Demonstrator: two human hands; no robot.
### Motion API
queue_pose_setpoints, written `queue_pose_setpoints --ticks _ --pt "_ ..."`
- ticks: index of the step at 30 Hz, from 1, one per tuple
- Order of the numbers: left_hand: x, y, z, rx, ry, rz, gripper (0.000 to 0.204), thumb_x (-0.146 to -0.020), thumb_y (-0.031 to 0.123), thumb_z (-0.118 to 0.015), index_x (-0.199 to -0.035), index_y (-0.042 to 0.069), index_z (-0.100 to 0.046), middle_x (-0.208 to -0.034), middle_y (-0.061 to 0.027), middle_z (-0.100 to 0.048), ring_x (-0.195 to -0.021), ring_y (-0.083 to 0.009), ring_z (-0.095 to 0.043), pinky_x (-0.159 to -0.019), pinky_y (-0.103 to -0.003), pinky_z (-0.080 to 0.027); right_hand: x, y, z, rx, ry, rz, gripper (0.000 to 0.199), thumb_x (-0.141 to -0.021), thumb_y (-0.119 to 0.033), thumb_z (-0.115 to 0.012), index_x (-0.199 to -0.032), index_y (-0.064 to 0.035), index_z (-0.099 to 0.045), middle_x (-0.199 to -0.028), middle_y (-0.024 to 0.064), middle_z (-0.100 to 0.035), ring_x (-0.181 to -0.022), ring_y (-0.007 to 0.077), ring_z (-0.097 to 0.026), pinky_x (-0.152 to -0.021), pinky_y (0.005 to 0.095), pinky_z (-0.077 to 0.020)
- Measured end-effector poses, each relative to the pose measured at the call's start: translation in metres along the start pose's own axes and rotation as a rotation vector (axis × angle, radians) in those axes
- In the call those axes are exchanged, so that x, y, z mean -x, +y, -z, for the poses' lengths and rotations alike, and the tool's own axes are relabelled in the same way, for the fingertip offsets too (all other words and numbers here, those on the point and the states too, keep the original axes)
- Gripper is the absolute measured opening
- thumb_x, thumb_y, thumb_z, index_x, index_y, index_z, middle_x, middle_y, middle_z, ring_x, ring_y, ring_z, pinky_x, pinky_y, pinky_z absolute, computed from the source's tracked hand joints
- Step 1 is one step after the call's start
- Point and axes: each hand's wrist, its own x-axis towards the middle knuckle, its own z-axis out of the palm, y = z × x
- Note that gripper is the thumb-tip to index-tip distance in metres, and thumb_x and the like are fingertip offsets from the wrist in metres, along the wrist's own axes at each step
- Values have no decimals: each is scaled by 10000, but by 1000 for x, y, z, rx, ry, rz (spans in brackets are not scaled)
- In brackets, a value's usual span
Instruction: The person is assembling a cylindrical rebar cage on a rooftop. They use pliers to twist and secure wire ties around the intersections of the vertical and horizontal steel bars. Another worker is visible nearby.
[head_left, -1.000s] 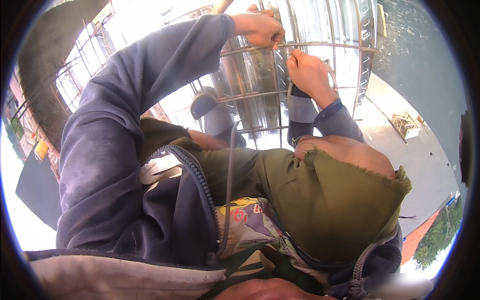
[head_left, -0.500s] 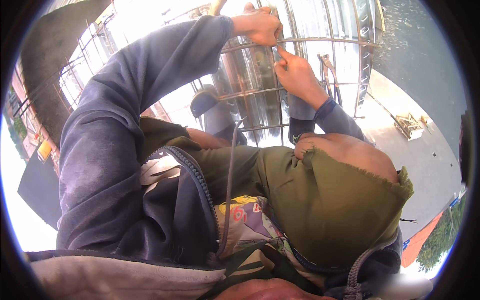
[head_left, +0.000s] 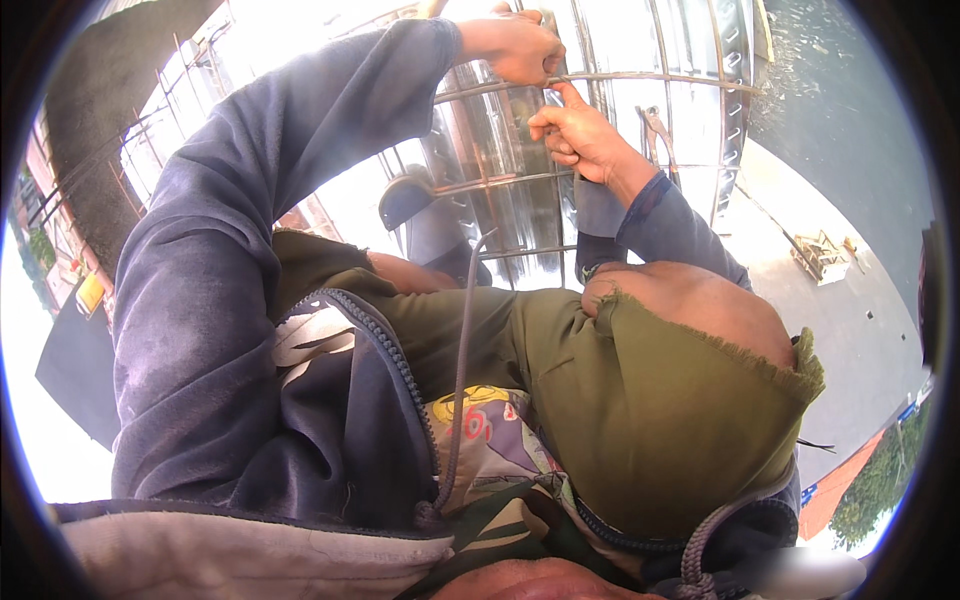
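Note:
A cage of steel bars (head_left: 640,80) rises in front of me against shiny metal sheeting. My left hand (head_left: 515,45) is raised high and closed around a horizontal ring bar where it crosses an upright bar. Just below it, my right hand (head_left: 580,135) has its fingers curled and its index finger stretched up against the same bar. I see nothing held in it. A pair of pliers (head_left: 655,130) hangs on the cage to the right of my right hand. Both arms wear blue sleeves.
Olive trousers (head_left: 680,420) and a blue jacket (head_left: 330,420) fill the lower view. Far below at the right lie a grey concrete slab (head_left: 850,330) and a small wooden frame (head_left: 820,255). More bar work stands at the upper left (head_left: 150,150).
My right hand has left the spot where the pliers now hang and moved left and up to the bar beside my left hand. The left hand has stayed on the bar.

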Motion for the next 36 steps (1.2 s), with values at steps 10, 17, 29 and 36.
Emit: queue_pose_setpoints --ticks 10,17,29,36 --pt "-2 2 -3 -19 0 11 315 -899 374 -690 -1131 170 -750 -1116 -33 -752 -1211 -288 -566 -1017 -566 -406 -4 5 -2 33 5 2 840 -964 -77 -619 -1671 -119 -167 -860 61 -647 -468 28 -362 -417 226 -286" --pt "-3 -20 -9 70 -11 -33 431 -864 302 -722 -1276 185 -682 -1148 -96 -728 -1226 -293 -562 -1009 -482 -441 -18 -12 3 -221 -66 -125 319 -937 -32 -606 -1203 -118 -452 -782 41 -608 -455 13 -406 -366 181 -307" --pt "26 -4 -3 -72 152 -182 560 -836 355 -868 -1312 186 -626 -1163 6 -764 -1228 -246 -563 -1017 -467 -386 -15 -5 16 -329 -183 -124 344 -964 -66 -564 -1307 -49 -538 -848 68 -663 -464 29 -420 -404 208 -365" --pt "23 -15 -15 -120 219 -214 503 -906 379 -812 -1319 181 -603 -1100 -32 -757 -1238 -250 -561 -1018 -488 -373 40 -29 21 1360 462 990 428 -929 -131 -690 -1354 -106 -641 -1069 131 -686 -909 336 -669 -806 455 -558"
